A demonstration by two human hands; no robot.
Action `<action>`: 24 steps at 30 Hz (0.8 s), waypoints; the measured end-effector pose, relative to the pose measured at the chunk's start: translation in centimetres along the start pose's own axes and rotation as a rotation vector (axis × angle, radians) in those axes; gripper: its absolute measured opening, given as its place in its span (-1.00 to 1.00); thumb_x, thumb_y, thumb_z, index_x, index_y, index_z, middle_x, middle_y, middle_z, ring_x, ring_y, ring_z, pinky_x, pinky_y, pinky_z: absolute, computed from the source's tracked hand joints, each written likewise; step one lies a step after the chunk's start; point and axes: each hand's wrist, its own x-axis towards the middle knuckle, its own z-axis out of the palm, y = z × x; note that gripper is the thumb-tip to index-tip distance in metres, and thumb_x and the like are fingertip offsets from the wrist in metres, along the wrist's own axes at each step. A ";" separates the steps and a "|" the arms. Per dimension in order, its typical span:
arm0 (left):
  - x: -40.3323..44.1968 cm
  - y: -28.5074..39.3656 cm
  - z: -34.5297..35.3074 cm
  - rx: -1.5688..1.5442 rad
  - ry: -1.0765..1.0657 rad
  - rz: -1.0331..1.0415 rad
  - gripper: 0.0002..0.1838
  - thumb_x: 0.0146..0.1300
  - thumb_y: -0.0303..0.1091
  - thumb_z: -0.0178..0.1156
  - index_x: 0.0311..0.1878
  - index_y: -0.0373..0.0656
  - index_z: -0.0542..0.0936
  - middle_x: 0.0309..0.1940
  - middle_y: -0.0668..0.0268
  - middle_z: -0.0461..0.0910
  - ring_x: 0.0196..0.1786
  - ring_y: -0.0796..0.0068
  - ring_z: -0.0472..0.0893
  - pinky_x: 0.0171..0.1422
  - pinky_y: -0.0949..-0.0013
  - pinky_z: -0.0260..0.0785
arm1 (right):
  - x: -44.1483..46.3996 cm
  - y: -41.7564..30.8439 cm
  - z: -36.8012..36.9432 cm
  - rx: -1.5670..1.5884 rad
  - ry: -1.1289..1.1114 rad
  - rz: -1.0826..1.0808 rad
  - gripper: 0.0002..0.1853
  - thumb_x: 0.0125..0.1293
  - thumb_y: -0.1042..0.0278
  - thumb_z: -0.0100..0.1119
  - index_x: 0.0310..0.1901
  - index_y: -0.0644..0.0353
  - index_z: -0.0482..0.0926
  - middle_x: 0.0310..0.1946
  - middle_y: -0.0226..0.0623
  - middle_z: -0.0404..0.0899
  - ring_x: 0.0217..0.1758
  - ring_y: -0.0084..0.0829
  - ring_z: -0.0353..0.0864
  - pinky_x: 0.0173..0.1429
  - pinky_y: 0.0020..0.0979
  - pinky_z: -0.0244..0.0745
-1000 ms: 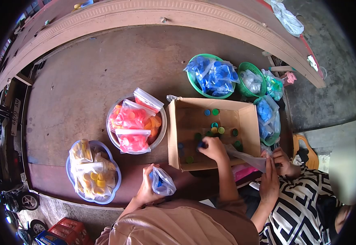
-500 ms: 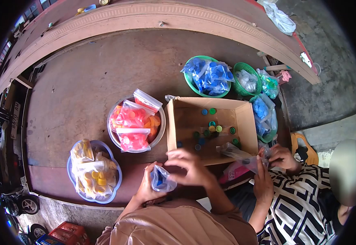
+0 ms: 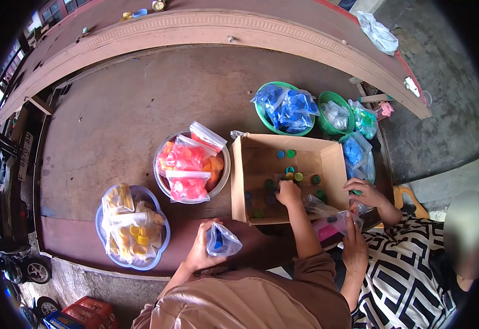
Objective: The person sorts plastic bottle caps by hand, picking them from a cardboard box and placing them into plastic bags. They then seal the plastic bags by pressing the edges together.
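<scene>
My left hand [image 3: 198,251] is closed around a clear plastic bag [image 3: 228,245], its mouth spread open, with blue caps inside. My right hand [image 3: 289,193] is down in a cardboard box [image 3: 322,149], fingers curled among loose bottle caps. What those fingers hold, if anything, is hidden. Near it in the box are a yellow cap [image 3: 299,176], a green cap [image 3: 291,154], a blue cap [image 3: 280,154] and several darker ones.
A co-worker's hands [image 3: 354,247] hold another clear bag at the right. Bagged caps fill a metal bowl [image 3: 227,178] of red and orange, a lavender basin [image 3: 164,241] of yellow, and green baskets [image 3: 261,118] of blue and white. A wooden rail [image 3: 195,26] crosses the back.
My right hand has moved from beside the bag into the box, among the caps. My left hand still holds the bag. The co-worker's far hand has risen to the box's right edge.
</scene>
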 end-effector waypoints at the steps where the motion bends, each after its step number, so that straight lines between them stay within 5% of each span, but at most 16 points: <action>1: -0.1 0.0 0.1 -0.003 0.006 0.001 0.02 -0.43 -0.36 0.46 0.19 -0.22 0.10 0.07 0.02 0.32 0.13 0.01 0.32 0.27 0.07 0.08 | 0.0 -0.1 -0.1 0.029 0.027 0.021 -0.76 -0.09 0.29 0.30 -0.38 0.24 0.59 -0.34 -0.04 0.58 -0.21 -0.05 0.59 -0.15 -0.16 0.53; 8: -0.1 0.5 -0.1 -0.011 0.016 0.023 0.02 -0.42 -0.38 0.44 0.20 -0.23 0.09 0.06 0.03 0.32 0.07 0.02 0.34 0.21 0.11 0.17 | 1.5 1.5 1.9 0.183 0.066 -0.019 -0.85 -0.06 0.45 0.22 -0.38 0.22 0.56 -0.37 -0.07 0.58 -0.23 -0.07 0.58 -0.15 -0.16 0.50; 11: -0.3 0.6 -0.1 -0.015 0.018 0.027 0.01 -0.41 -0.39 0.43 0.20 -0.24 0.09 0.06 0.04 0.31 0.09 0.02 0.33 0.21 0.11 0.18 | 1.9 2.0 2.2 0.316 0.421 -0.117 -0.89 -0.04 0.59 0.12 -0.41 0.23 0.55 -0.45 -0.09 0.58 -0.34 -0.16 0.60 -0.24 -0.25 0.47; 14: -0.5 0.8 -0.2 -0.022 0.021 0.021 -0.01 -0.40 -0.39 0.42 0.20 -0.24 0.10 0.06 0.04 0.31 0.10 0.02 0.33 0.22 0.12 0.18 | 1.3 0.0 0.5 0.560 0.512 -0.394 -0.83 -0.01 0.70 -0.01 -0.42 0.25 0.54 -0.48 -0.11 0.58 -0.36 -0.20 0.60 -0.24 -0.31 0.46; 18: -0.7 0.9 0.0 -0.032 0.021 -0.001 -0.03 -0.38 -0.39 0.42 0.19 -0.24 0.12 0.07 0.03 0.30 0.11 0.02 0.32 0.23 0.12 0.17 | 0.6 -3.7 -0.5 0.470 0.103 -0.318 -0.84 0.08 0.56 -0.13 -0.45 0.28 0.51 -0.49 -0.02 0.55 -0.37 -0.12 0.58 -0.26 -0.24 0.45; 20: -0.9 0.9 0.0 -0.031 0.016 -0.008 -0.04 -0.37 -0.39 0.41 0.19 -0.25 0.12 0.07 0.03 0.30 0.12 0.03 0.32 0.23 0.12 0.17 | 0.0 -5.2 0.7 0.231 0.258 -0.378 -0.84 0.11 0.40 -0.07 -0.42 0.26 0.51 -0.48 0.02 0.53 -0.38 -0.01 0.55 -0.29 -0.11 0.44; 24: -0.9 0.9 -0.1 -0.036 0.013 0.000 -0.04 -0.36 -0.38 0.41 0.19 -0.24 0.11 0.08 0.04 0.30 0.12 0.03 0.32 0.23 0.13 0.17 | 0.3 -5.5 2.0 0.148 -0.068 -0.432 -0.78 0.04 0.25 0.12 -0.26 0.09 0.56 -0.30 -0.02 0.56 -0.25 -0.02 0.56 -0.22 -0.10 0.47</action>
